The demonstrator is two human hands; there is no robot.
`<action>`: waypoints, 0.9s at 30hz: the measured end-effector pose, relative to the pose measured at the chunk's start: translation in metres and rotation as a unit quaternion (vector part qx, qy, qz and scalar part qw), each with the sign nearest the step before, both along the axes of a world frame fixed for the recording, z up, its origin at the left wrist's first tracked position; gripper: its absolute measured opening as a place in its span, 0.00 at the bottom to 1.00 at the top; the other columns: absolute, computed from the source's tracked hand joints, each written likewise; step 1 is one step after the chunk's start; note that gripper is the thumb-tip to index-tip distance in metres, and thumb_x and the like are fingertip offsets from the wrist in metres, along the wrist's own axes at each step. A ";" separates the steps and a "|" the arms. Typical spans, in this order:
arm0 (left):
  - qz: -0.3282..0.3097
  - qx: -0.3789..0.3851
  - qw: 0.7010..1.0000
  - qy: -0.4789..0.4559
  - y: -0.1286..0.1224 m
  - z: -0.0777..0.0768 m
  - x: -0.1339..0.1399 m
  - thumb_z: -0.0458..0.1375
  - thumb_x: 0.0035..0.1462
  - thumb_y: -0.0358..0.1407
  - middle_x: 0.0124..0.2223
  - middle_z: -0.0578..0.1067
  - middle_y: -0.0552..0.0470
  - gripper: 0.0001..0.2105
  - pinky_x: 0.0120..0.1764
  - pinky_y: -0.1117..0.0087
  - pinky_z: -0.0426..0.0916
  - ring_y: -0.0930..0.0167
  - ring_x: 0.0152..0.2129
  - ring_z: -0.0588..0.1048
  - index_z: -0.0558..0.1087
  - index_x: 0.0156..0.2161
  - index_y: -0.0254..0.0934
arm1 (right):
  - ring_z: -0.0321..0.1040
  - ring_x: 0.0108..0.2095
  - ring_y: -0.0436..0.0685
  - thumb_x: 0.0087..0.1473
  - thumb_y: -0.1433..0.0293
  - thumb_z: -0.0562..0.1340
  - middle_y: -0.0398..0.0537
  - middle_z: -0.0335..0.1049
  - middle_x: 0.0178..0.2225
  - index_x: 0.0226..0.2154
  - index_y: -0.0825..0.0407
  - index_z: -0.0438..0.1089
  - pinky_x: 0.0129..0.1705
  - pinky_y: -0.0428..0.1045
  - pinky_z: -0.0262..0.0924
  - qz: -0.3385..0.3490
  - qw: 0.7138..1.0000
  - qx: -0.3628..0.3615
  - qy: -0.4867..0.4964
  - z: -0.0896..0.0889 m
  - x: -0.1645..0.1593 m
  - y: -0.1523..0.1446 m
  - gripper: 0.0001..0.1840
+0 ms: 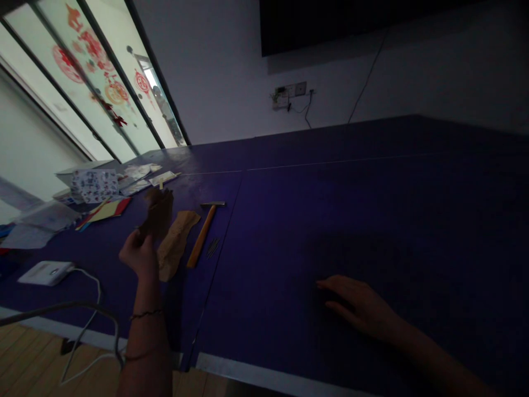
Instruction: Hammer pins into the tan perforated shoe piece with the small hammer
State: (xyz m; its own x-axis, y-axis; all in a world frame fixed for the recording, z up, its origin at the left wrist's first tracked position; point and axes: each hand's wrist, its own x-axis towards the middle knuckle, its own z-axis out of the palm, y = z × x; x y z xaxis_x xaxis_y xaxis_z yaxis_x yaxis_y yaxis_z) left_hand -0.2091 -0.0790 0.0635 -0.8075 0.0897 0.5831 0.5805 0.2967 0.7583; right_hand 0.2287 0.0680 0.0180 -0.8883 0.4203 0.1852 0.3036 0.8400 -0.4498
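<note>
My left hand (140,252) grips the lower end of a dark brown, ragged-edged piece (160,212) and holds it up above the table; its material is unclear in the dim light. Just right of it a longer tan-brown strip (177,242) with uneven edges lies flat. Beside that strip rests a hammer (203,234) with a wooden handle, its metal head pointing away from me. Several thin dark nails (212,248) lie together right of the handle. Over the bare purple tabletop, my right hand (359,303) is low, thumb and fingers apart, holding nothing.
A white device (46,273) with a cable sits at the left. Behind it are coloured sheets (106,211), a patterned box (95,184) and papers (138,172). A seam crosses the purple table (289,220). A wall socket (289,95) and a dark screen (351,22) are beyond.
</note>
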 end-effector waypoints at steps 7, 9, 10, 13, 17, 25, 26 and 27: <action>-0.146 -0.250 0.920 0.263 0.019 -0.015 0.022 0.49 0.55 0.36 0.43 0.75 0.45 0.12 0.50 0.62 0.57 0.65 0.47 0.68 0.74 0.37 0.38 | 0.67 0.43 0.57 0.55 0.65 0.52 0.53 0.70 0.42 0.44 0.51 0.64 0.43 0.55 0.63 -0.005 1.000 0.007 -0.004 -0.004 0.000 0.000 0.16; -0.149 -0.265 0.912 0.277 0.021 -0.017 0.023 0.48 0.56 0.37 0.44 0.74 0.46 0.12 0.51 0.62 0.56 0.65 0.48 0.67 0.74 0.37 0.39 | 0.67 0.42 0.57 0.55 0.64 0.52 0.53 0.70 0.42 0.44 0.52 0.64 0.43 0.55 0.63 -0.005 1.000 0.013 -0.006 -0.006 0.001 0.001 0.16; -0.146 -0.269 0.909 0.282 0.022 -0.018 0.023 0.48 0.56 0.37 0.44 0.74 0.46 0.13 0.50 0.62 0.56 0.65 0.48 0.67 0.74 0.37 0.39 | 0.67 0.42 0.57 0.55 0.64 0.52 0.53 0.70 0.42 0.44 0.52 0.64 0.43 0.55 0.63 -0.005 1.000 0.015 -0.007 -0.007 0.001 0.001 0.16; -0.131 -0.271 0.908 0.290 0.020 -0.016 0.024 0.47 0.56 0.37 0.43 0.75 0.46 0.13 0.49 0.63 0.57 0.65 0.47 0.68 0.74 0.37 0.39 | 0.67 0.42 0.57 0.55 0.64 0.52 0.53 0.70 0.42 0.44 0.52 0.65 0.43 0.55 0.63 -0.002 1.000 0.018 -0.007 -0.007 0.002 0.002 0.16; -0.114 -0.259 0.913 0.293 0.017 -0.013 0.024 0.46 0.57 0.37 0.43 0.75 0.46 0.14 0.48 0.63 0.58 0.66 0.46 0.69 0.74 0.37 0.39 | 0.68 0.41 0.57 0.55 0.64 0.51 0.53 0.71 0.41 0.43 0.51 0.65 0.41 0.54 0.64 0.001 1.000 0.012 -0.005 -0.005 0.001 0.002 0.16; -0.094 -0.232 0.928 0.277 0.016 -0.013 0.021 0.47 0.56 0.37 0.42 0.75 0.45 0.13 0.48 0.63 0.59 0.65 0.46 0.69 0.73 0.38 0.38 | 0.68 0.40 0.57 0.55 0.64 0.52 0.53 0.71 0.40 0.43 0.51 0.66 0.41 0.54 0.64 -0.003 1.000 -0.002 0.000 -0.005 0.002 0.002 0.15; -0.084 -0.220 0.933 0.272 0.015 -0.013 0.020 0.46 0.56 0.36 0.43 0.75 0.44 0.13 0.48 0.63 0.59 0.66 0.46 0.69 0.73 0.39 0.37 | 0.68 0.40 0.57 0.55 0.64 0.52 0.53 0.71 0.40 0.43 0.51 0.66 0.40 0.54 0.64 -0.002 1.000 -0.001 -0.002 -0.005 0.002 0.003 0.16; -0.070 -0.211 0.938 0.266 0.013 -0.013 0.018 0.46 0.57 0.35 0.44 0.74 0.44 0.13 0.48 0.63 0.58 0.66 0.46 0.68 0.73 0.39 0.36 | 0.68 0.39 0.57 0.55 0.64 0.51 0.53 0.71 0.40 0.43 0.51 0.66 0.40 0.54 0.64 -0.003 1.000 0.000 -0.003 -0.005 0.002 0.003 0.15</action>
